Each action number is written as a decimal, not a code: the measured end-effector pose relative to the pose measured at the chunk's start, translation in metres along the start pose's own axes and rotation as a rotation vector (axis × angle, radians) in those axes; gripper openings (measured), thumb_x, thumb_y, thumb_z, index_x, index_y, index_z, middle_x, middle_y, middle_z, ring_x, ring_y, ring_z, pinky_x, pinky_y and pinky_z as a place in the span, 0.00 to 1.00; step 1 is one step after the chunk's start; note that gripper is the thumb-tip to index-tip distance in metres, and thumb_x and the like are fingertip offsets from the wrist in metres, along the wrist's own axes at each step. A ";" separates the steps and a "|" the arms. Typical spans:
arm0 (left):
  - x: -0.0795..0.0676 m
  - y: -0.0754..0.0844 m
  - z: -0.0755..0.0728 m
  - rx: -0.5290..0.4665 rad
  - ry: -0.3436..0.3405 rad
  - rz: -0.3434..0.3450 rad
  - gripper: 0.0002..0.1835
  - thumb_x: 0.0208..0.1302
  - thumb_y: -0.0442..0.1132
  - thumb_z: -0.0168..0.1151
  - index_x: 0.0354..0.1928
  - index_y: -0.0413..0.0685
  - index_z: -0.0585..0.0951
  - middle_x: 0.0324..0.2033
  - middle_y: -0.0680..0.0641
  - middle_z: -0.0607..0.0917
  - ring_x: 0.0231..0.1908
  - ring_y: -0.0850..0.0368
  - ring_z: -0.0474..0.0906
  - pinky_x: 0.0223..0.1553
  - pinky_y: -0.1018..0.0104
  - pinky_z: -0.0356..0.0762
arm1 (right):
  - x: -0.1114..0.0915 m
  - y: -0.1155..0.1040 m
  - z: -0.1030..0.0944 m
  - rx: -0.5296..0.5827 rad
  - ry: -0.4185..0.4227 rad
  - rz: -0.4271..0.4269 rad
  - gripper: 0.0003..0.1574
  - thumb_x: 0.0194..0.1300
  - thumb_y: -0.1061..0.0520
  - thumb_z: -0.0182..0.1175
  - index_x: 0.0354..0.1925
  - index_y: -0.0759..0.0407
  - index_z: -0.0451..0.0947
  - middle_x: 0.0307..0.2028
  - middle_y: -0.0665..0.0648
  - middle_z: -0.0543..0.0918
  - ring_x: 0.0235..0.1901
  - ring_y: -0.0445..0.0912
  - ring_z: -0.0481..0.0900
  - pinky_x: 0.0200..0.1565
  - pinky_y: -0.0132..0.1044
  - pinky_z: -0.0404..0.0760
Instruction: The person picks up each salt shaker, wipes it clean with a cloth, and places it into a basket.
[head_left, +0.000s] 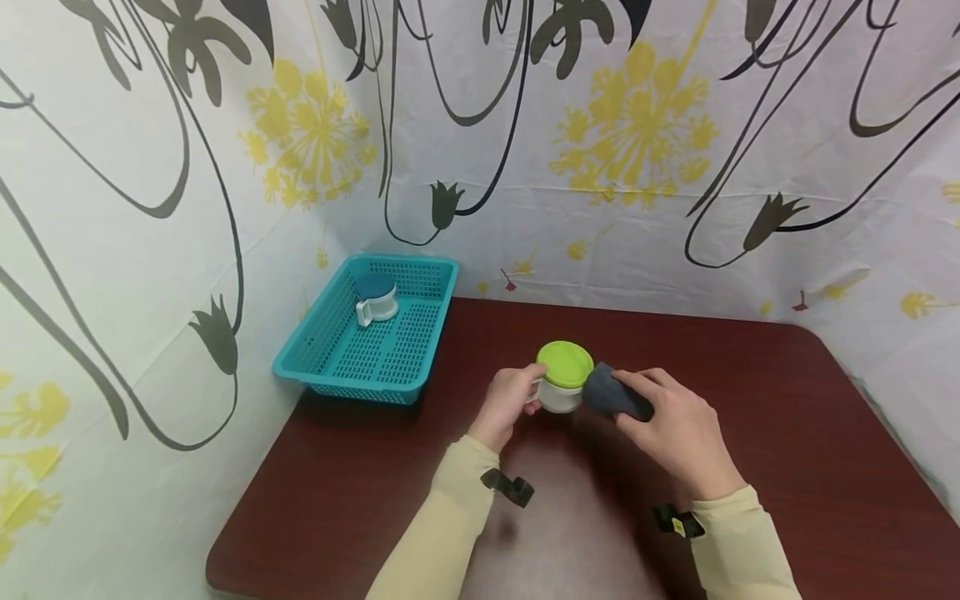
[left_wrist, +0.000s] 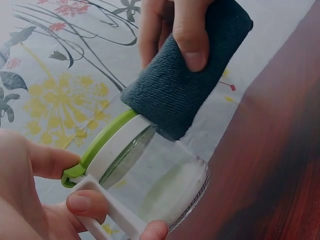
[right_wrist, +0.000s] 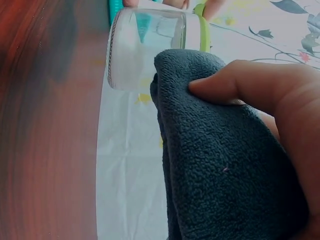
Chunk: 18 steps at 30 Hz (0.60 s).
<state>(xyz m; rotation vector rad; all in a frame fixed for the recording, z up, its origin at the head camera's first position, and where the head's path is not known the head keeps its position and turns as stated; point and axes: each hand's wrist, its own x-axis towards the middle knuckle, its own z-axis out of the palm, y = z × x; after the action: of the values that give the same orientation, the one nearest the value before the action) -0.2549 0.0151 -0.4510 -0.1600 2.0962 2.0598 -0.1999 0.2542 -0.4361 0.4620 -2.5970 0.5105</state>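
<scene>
- Grey-blue folded cloth [head_left: 613,393] in the right hand [head_left: 678,429], pinched with the thumb on top, one end apparently touching the lid edge and upper glass of the jar [left_wrist: 165,185].
- Held over the middle of the worktop [head_left: 810,433], nearer its far edge: this same jar, tilted in the left wrist view, with green lid [head_left: 565,364] uppermost in the head view.
- Left hand [head_left: 504,404] closed round the white handle [left_wrist: 120,214], thumb by the lid's small tab.
- Likely step in hand: wiping down the outside. Best done with a flat face of the cloth, light even strokes from lid to base, then a small turn of the jar by its handle.
- Better to brace against the handle and go easy near the tab, for fear of prying the lid up.
- In the way: handle and left fingers, blocking a full sweep round the glass; probably worth a change of grip for that side.
- Over the worktop's far left corner, well apart from the work: turquoise basket [head_left: 367,390], with a blue-lidded white container [head_left: 378,300] inside, near the back.
- Behind the far edge: patterned sheet [head_left: 637,242], beyond the jar.
</scene>
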 end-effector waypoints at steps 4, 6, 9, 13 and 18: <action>-0.001 0.002 -0.002 -0.033 -0.027 0.001 0.18 0.62 0.51 0.62 0.24 0.44 0.78 0.20 0.48 0.71 0.21 0.54 0.74 0.29 0.65 0.74 | 0.000 0.002 0.003 0.001 -0.049 0.006 0.34 0.52 0.52 0.73 0.59 0.46 0.81 0.47 0.51 0.81 0.34 0.48 0.79 0.28 0.44 0.76; -0.001 0.004 -0.003 -0.041 -0.041 0.001 0.18 0.62 0.51 0.61 0.24 0.44 0.79 0.20 0.46 0.71 0.21 0.54 0.74 0.29 0.65 0.72 | 0.000 0.004 0.006 0.001 -0.087 0.020 0.33 0.52 0.51 0.72 0.59 0.46 0.82 0.47 0.51 0.81 0.33 0.47 0.79 0.27 0.43 0.75; -0.001 0.006 -0.005 -0.038 -0.063 -0.011 0.18 0.62 0.53 0.61 0.26 0.44 0.80 0.20 0.46 0.72 0.21 0.54 0.73 0.29 0.63 0.69 | -0.001 0.006 0.011 -0.002 -0.143 0.045 0.33 0.53 0.51 0.72 0.59 0.47 0.82 0.48 0.53 0.81 0.32 0.46 0.78 0.27 0.42 0.74; 0.000 0.005 -0.007 -0.022 -0.092 -0.033 0.20 0.62 0.55 0.61 0.28 0.45 0.80 0.21 0.47 0.74 0.22 0.53 0.74 0.30 0.62 0.67 | -0.004 0.010 0.017 -0.006 -0.170 0.059 0.32 0.53 0.51 0.71 0.59 0.47 0.82 0.48 0.54 0.81 0.30 0.46 0.77 0.25 0.40 0.73; 0.002 0.003 -0.009 -0.023 -0.102 -0.041 0.20 0.61 0.56 0.61 0.29 0.45 0.81 0.21 0.47 0.74 0.24 0.52 0.75 0.33 0.60 0.68 | -0.004 0.011 0.020 -0.008 -0.143 0.046 0.32 0.51 0.51 0.71 0.58 0.45 0.83 0.47 0.52 0.81 0.30 0.45 0.76 0.25 0.40 0.73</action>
<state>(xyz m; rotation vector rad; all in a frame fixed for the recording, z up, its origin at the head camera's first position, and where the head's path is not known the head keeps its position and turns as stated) -0.2580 0.0061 -0.4481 -0.0976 1.9938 2.0245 -0.2082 0.2567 -0.4576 0.4528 -2.7514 0.4994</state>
